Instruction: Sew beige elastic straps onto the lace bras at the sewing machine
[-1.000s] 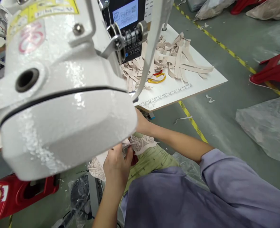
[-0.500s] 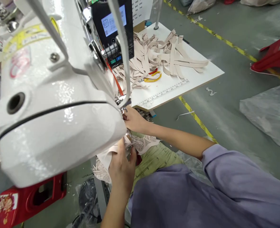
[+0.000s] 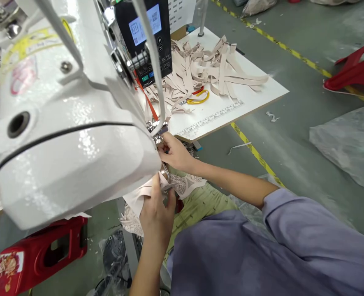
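Beige lace garment [image 3: 186, 187] sits under the sewing machine's [image 3: 77, 164] right end, partly over the lap [image 3: 197, 209]. Left hand [image 3: 157, 211] pinches it between thumb and fingers; right hand [image 3: 177, 154] curls beside the metal parts, contents hidden, can't tell. Should handle light, limp, snag-prone at lace; take plain edges, 2 hands. Machine crowds left, table [image 3: 256, 98] edge far right; room lies near side.

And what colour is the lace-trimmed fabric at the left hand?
The lace-trimmed fabric is pale pinkish beige; the head view shows it best.
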A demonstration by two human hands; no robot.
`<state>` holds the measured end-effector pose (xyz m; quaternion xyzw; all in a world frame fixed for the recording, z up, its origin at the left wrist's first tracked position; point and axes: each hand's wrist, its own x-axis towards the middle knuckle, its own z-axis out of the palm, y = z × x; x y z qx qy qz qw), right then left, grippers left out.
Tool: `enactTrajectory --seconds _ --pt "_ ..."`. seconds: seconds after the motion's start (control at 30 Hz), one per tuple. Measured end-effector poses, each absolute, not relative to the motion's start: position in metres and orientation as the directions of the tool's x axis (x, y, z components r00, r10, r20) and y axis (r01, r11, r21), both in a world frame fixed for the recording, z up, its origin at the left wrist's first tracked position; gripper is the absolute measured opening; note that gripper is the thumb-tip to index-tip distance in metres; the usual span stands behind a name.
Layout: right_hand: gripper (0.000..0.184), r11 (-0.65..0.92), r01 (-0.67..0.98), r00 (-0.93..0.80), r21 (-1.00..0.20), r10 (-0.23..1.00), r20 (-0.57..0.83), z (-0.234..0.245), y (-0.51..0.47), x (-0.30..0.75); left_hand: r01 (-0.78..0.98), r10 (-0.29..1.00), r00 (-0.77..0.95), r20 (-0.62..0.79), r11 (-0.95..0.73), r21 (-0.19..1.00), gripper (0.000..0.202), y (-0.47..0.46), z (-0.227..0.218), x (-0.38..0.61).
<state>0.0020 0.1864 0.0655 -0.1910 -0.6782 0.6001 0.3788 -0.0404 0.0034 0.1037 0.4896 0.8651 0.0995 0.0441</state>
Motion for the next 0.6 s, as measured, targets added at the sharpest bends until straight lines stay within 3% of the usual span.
enactTrajectory --seconds 0.13,0.37,0.47,0.6 --pt "0.035 0.195 -0.227 -0.595 -0.954 0.748 0.294 0.057 0.175 0.011 0.835 0.839 -0.538 0.083 0.517 0.187 0.072 -0.005 0.097 -0.044" --pt "0.031 0.045 -0.111 -0.668 -0.993 0.736 0.108 0.054 0.154 0.044 0.830 0.800 -0.543 0.254 0.466 0.307 0.103 -0.007 0.080 -0.041" --pt "0.038 0.112 -0.032 -0.732 -0.993 0.674 0.099 0.058 0.142 0.063 0.839 0.802 -0.528 0.279 0.441 0.320 0.104 -0.009 0.071 -0.024" --pt "0.040 0.156 0.080 -0.787 -0.985 0.616 0.033 0.064 0.123 0.087 0.905 0.869 -0.370 0.329 0.258 0.337 0.102 -0.023 0.062 0.017"
